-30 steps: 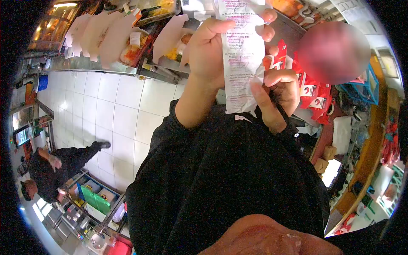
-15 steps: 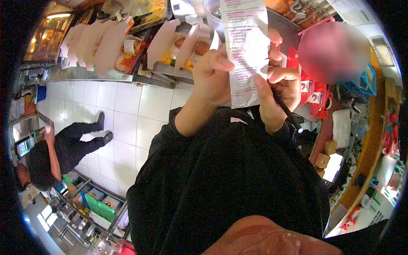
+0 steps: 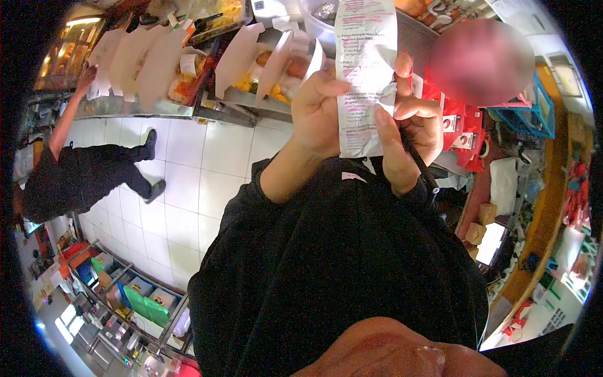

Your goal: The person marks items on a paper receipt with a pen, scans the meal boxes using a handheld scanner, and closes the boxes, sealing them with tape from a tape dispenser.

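Note:
A long printed paper receipt (image 3: 367, 81) hangs upright between my two hands, with pink marks across its text. My left hand (image 3: 317, 110) pinches its left edge between thumb and curled fingers. On the other side my right hand (image 3: 411, 125) grips the right edge, thumb on the front and fingers behind. Behind my left hand, open white food boxes (image 3: 237, 60) stand on the metal counter, holding yellow and brown food. Red printed packages (image 3: 461, 135) lie beyond my right hand.
Another person in black (image 3: 81, 179) stands at left, one arm reaching to the row of boxes (image 3: 154, 63). A steel counter edge (image 3: 151, 112) runs across the top left. A blue basket (image 3: 537, 110) and a lit screen (image 3: 491, 244) are at right.
The receipt was lowered slightly, and my left hand's fingers have shifted down along it. The other person has moved up toward the counter and now reaches to the boxes.

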Available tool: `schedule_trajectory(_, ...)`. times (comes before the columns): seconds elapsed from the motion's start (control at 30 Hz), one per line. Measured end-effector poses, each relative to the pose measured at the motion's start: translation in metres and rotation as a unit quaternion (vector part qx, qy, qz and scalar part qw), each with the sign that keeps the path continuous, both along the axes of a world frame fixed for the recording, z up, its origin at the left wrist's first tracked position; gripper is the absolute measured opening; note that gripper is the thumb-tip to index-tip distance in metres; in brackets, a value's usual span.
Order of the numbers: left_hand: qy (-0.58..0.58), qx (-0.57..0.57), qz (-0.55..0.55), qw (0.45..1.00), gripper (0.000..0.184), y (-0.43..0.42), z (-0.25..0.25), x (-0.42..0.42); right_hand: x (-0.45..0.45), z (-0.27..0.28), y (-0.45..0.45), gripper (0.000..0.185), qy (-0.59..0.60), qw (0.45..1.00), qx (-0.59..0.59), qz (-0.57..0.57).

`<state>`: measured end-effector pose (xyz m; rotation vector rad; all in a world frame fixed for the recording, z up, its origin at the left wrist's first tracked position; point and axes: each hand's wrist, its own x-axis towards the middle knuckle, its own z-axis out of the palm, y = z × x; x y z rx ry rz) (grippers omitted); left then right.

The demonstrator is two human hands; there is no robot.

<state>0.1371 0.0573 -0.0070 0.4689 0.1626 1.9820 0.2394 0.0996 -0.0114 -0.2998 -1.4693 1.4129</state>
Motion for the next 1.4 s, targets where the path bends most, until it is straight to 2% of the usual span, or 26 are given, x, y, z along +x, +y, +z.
schedule_trajectory(0.03, -0.016, 0.011, -0.004, 1.000, 0.060, -0.001, 0.001, 0.000, 0.000, 0.000, -0.001, 0.033, -0.002, 1.000, 0.000, 0.001)
schedule_trajectory(0.07, 0.069, -0.054, 0.047, 0.995, 0.060, -0.002, 0.002, 0.000, -0.001, 0.000, -0.001, 0.033, -0.001, 1.000, -0.001, 0.015)
schedule_trajectory(0.13, 0.150, -0.120, 0.098, 0.976, 0.059, -0.002, -0.001, -0.004, -0.003, -0.003, 0.000, 0.033, -0.003, 1.000, -0.002, 0.031)
schedule_trajectory(0.17, 0.041, 0.007, 0.024, 0.999, 0.055, 0.000, -0.006, -0.007, -0.005, -0.006, 0.000, 0.032, -0.007, 1.000, 0.001, 0.027)
schedule_trajectory(0.23, -0.075, 0.133, -0.046, 0.987, 0.051, 0.001, -0.015, -0.013, -0.009, -0.014, 0.000, 0.031, -0.016, 1.000, 0.001, 0.027)
schedule_trajectory(0.43, -0.100, 0.069, -0.024, 0.992, 0.054, -0.007, -0.049, -0.031, -0.020, -0.031, -0.002, 0.027, -0.154, 0.986, -0.006, 0.065)
schedule_trajectory(0.53, -0.147, 0.115, 0.024, 0.982, 0.054, -0.016, -0.066, -0.046, -0.035, -0.050, -0.002, 0.025, -0.192, 0.980, 0.012, 0.059)
schedule_trajectory(0.6, -0.181, 0.001, 0.035, 0.983, 0.054, -0.033, -0.093, -0.062, -0.042, -0.054, 0.000, 0.022, -0.323, 0.936, 0.091, 0.105)
schedule_trajectory(0.63, -0.175, 0.010, 0.044, 0.984, 0.053, -0.042, -0.101, -0.074, -0.041, -0.058, 0.003, 0.017, -0.421, 0.892, 0.100, 0.131)
schedule_trajectory(0.67, -0.148, -0.006, 0.093, 0.985, 0.053, -0.049, -0.102, -0.080, -0.041, -0.068, 0.003, 0.017, -0.423, 0.890, 0.098, 0.139)
schedule_trajectory(0.73, -0.105, 0.072, 0.099, 0.987, 0.063, -0.053, -0.099, -0.093, -0.042, -0.087, 0.000, 0.016, -0.419, 0.884, 0.026, 0.208)
schedule_trajectory(0.77, -0.105, 0.067, 0.109, 0.986, 0.063, -0.060, -0.104, -0.095, -0.046, -0.090, -0.002, 0.016, -0.427, 0.878, 0.035, 0.212)
schedule_trajectory(0.83, -0.161, 0.000, 0.117, 0.980, 0.052, -0.076, -0.122, -0.095, -0.051, -0.104, -0.004, 0.016, -0.412, 0.884, 0.033, 0.218)
schedule_trajectory(0.87, -0.158, -0.005, 0.124, 0.980, 0.052, -0.081, -0.135, -0.094, -0.053, -0.111, -0.005, 0.015, -0.398, 0.892, 0.032, 0.211)
schedule_trajectory(0.9, -0.136, -0.063, 0.189, 0.971, 0.051, -0.081, -0.138, -0.096, -0.055, -0.114, -0.003, 0.015, -0.440, 0.868, 0.038, 0.228)
schedule_trajectory(0.93, -0.143, -0.062, 0.184, 0.971, 0.051, -0.083, -0.140, -0.097, -0.060, -0.118, -0.004, 0.015, -0.439, 0.867, 0.034, 0.232)
schedule_trajectory(1.0, -0.157, -0.060, 0.174, 0.970, 0.051, -0.085, -0.136, -0.102, -0.072, -0.127, 0.001, 0.022, -0.466, 0.827, 0.162, 0.271)
schedule_trajectory(1.07, -0.141, 0.025, 0.177, 0.974, 0.067, -0.087, -0.123, -0.111, -0.078, -0.147, 0.002, 0.027, -0.460, 0.813, 0.176, 0.311)
schedule_trajectory(1.1, -0.120, 0.086, 0.171, 0.974, 0.068, -0.092, -0.135, -0.120, -0.079, -0.158, -0.001, 0.027, -0.509, 0.764, 0.220, 0.330)
schedule_trajectory(1.17, -0.136, 0.041, 0.219, 0.965, 0.070, -0.109, -0.139, -0.126, -0.086, -0.160, -0.005, 0.034, -0.595, 0.650, 0.282, 0.379)
schedule_trajectory(1.2, -0.136, 0.022, 0.238, 0.961, 0.071, -0.116, -0.142, -0.128, -0.087, -0.165, -0.009, 0.034, -0.596, 0.649, 0.282, 0.379)
schedule_trajectory(1.27, -0.132, 0.016, 0.250, 0.959, 0.072, -0.128, -0.146, -0.131, -0.088, -0.178, -0.019, 0.034, -0.532, 0.659, 0.399, 0.352)
schedule_trajectory(1.4, -0.099, 0.012, 0.276, 0.956, 0.077, -0.141, -0.149, -0.131, -0.114, -0.167, -0.026, 0.034, -0.532, 0.657, 0.377, 0.378)
